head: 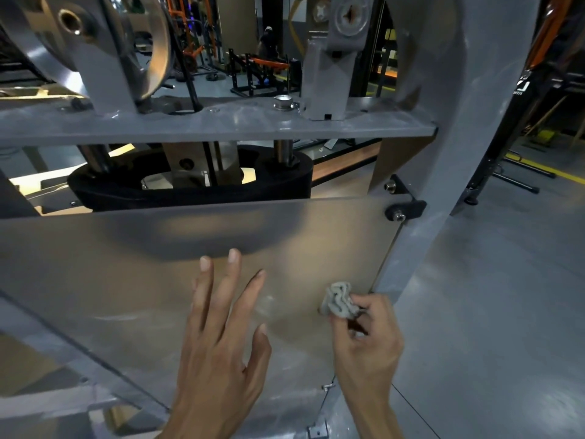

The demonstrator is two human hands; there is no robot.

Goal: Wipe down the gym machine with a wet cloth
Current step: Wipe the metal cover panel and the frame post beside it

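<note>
Cloth (339,300) bunched small in right hand (367,340), left hand (221,337) spread empty: likely to skip panel (126,264) patches, snag right-edge bolts (399,214).

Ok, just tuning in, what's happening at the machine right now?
A person is wiping the gym machine's translucent side panel. The right hand pinches a crumpled grey cloth against the panel near its right edge, beside the grey frame upright. The left hand is open, fingers spread in front of the panel, holding nothing.
</note>
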